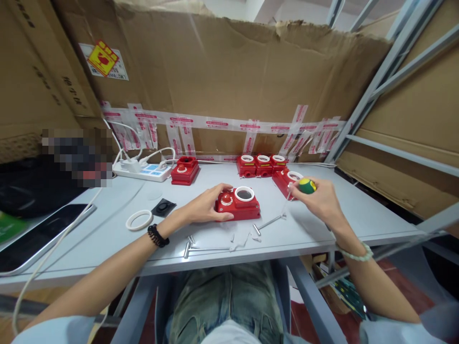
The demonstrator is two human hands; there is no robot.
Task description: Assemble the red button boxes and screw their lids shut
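Left hand point(208, 205) on the red housing point(238, 210), which sits about midway along the tabletop point(366, 205), between its near and far edges. Fingers clamped around the housing's left end, thumb on the near side. Upper face of housing: white-rimmed round window to the right, red knob to the left.

Right hand point(324, 198) raised toward the right side of the tabletop, fingers closed on a screwdriver point(307, 186) with a green-and-yellow handle. Shaft slants downward; blurred, so tip contact cannot be told.

Near edge: two T-handled tools point(210, 248), one just in front of the housing, the other farther left along the edge. Small screws point(232, 238) beside them.

Left of the left hand: black square part point(164, 207), with a white ring point(139, 220) just beside it.

Far edge: power strip point(143, 171) at left, a separate red unit point(185, 172) next to it; row of three red units point(263, 167) right of middle. Another red unit point(281, 180) lies nearer, partly behind the right hand.
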